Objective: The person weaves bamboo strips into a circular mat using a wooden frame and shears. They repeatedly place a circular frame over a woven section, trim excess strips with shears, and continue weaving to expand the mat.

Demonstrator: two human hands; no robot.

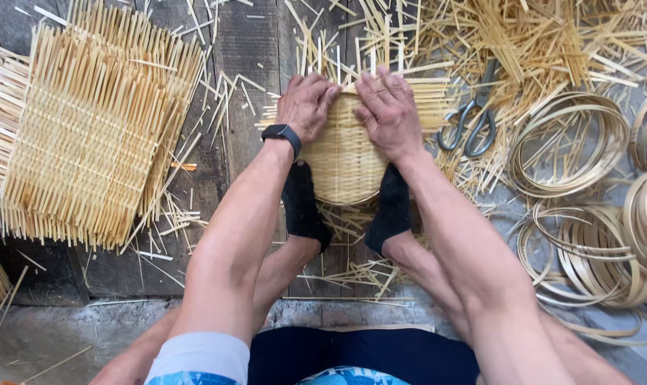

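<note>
Basket [343, 160] braced between your socked feet; your left hand [307, 105] and right hand [388, 110] press flat on its rim, scissors [470, 114] nearby.

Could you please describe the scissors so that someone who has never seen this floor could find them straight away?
Start at the half-woven basket under both hands, then look just to its right, before the pile of coiled bamboo hoops. The scissors lie there on loose bamboo strips, handles toward the person. They are the only grey metal thing among pale straw-coloured material.
</note>
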